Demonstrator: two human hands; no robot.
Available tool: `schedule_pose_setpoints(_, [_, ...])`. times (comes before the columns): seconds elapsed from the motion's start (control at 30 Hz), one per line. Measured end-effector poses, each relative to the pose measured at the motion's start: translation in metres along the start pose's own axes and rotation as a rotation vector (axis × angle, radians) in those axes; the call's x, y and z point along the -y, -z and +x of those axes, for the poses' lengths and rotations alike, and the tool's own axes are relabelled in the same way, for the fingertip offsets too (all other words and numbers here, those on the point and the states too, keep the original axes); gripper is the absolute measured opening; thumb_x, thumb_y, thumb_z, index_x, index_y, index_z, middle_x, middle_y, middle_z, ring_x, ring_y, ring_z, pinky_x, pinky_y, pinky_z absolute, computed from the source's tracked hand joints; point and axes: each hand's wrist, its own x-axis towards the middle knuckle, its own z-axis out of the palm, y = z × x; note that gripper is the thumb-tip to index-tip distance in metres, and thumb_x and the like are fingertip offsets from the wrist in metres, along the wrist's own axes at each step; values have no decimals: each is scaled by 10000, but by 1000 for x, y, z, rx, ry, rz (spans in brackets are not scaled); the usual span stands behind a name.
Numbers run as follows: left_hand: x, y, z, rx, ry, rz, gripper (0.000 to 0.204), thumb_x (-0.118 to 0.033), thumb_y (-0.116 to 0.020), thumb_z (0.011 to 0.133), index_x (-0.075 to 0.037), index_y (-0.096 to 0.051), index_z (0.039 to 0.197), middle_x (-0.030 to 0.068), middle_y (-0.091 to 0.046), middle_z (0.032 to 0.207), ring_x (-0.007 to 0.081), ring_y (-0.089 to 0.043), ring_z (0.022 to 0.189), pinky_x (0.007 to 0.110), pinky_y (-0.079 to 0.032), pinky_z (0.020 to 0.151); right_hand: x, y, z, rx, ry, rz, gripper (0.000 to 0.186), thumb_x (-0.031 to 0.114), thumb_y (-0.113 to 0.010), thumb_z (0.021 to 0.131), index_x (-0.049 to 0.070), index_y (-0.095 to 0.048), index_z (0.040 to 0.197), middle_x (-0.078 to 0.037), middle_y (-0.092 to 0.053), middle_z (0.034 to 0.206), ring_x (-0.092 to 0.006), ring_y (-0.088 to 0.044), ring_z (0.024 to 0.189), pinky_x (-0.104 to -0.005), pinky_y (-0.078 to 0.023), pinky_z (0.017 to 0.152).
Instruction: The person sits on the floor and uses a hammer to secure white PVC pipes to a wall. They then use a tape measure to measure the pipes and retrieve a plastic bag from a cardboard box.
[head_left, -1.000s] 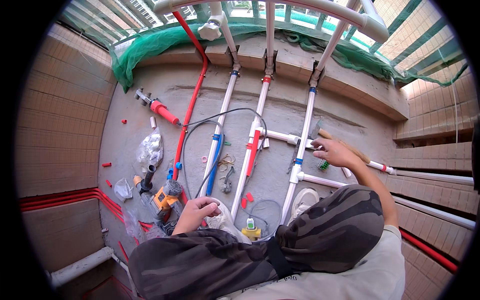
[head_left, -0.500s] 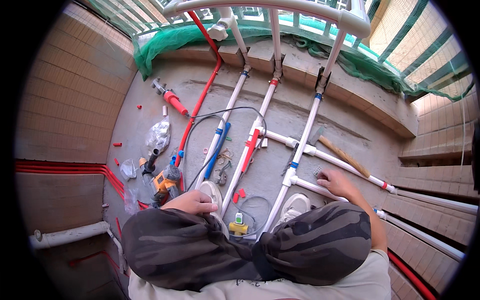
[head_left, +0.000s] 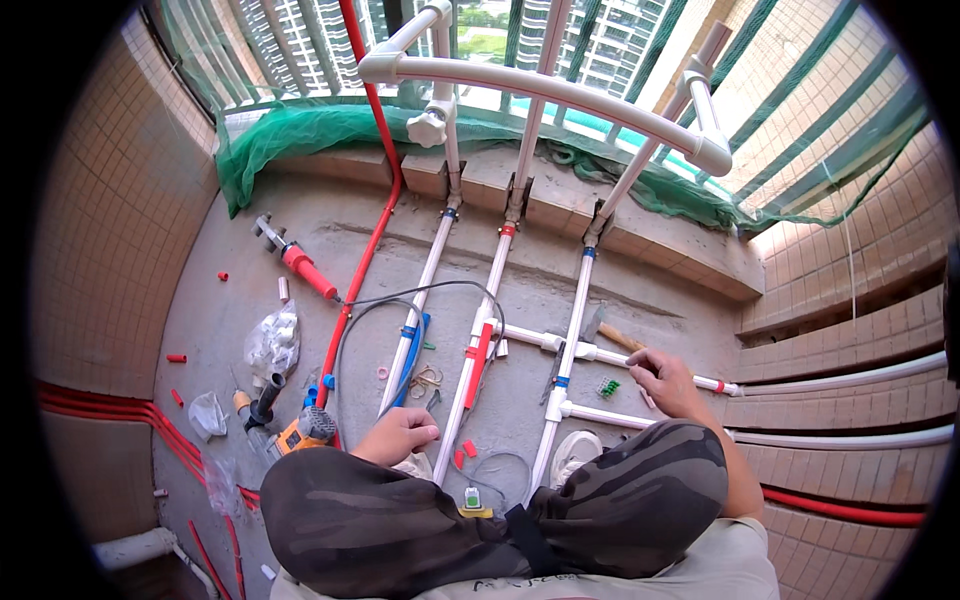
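Note:
My left hand [head_left: 398, 436] rests at my left knee, fingers curled in, with nothing visible in them. Beyond my right knee is my right hand [head_left: 664, 384], its fingers bent toward the thumb; whatever may be inside them is hidden. It covers part of the wooden handle of a hammer [head_left: 622, 339] on the floor. Beside its fingertips lies a small pack of green pieces [head_left: 608, 388]. White pipes [head_left: 575, 318] with tees and blue or red clips run across the concrete. A yellow fitting with a green-and-white top [head_left: 473, 502] sits between my legs.
An orange power drill [head_left: 300, 432] and a red pipe-welding iron [head_left: 308, 272] with a grey cord lie left. Plastic bags [head_left: 272, 340] and red pipe offcuts [head_left: 177, 358] are scattered there. A white pipe frame [head_left: 540, 85] rises ahead, before green netting [head_left: 285, 140].
The view has tilted up, showing more of the railing and buildings outside. My right hand has shifted slightly forward over the hammer handle. My left hand stays by the knee, still curled.

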Motion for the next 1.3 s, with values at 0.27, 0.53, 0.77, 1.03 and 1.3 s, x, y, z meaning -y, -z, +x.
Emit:
schedule_pose_setpoints(0.27, [54,23,-6,-199,-195,-31,185,35,-520,757,37,-704,773,88,-697,749,157,-650,691,302,-520,663,80,42,33,213,-31,466,367,237,-640,998,-37,-660,1242,-103,-720,1083,-148,-675,874,-316,-549,785])
schedule_pose_setpoints(0.53, [39,21,-26,-325,-88,-119,115,-61,-610,900,19,-690,924,65,-676,778,124,-627,725,272,-493,672,171,48,24,658,700,95,562,415,-679,968,1,-631,1345,-188,-635,1344,-344,-601,1224,-440,-451,1071])
schedule_pose_setpoints(0.77, [14,24,-32,-208,-58,145,264,-228,-668,966,28,-671,1033,109,-664,855,193,-633,837,345,-500,768,157,33,7,508,571,272,706,558,-676,851,-58,-688,1195,-239,-688,1127,-382,-653,1090,-462,-494,983])
schedule_pose_setpoints(1.03, [55,55,-54,-531,22,459,301,-273,-671,944,-2,-679,1073,197,-699,954,369,-682,924,454,-521,816,148,-5,-26,37,340,443,727,602,-566,870,-88,-670,1074,-273,-675,1014,-382,-648,1014,-496,-503,950])
schedule_pose_setpoints(1.3, [84,81,-48,-652,134,590,315,-306,-666,959,-33,-657,1118,198,-697,1075,399,-662,1049,504,-519,888,128,-22,-3,-53,158,616,611,504,-519,932,-77,-615,1095,-215,-633,992,-320,-630,979,-450,-499,947])
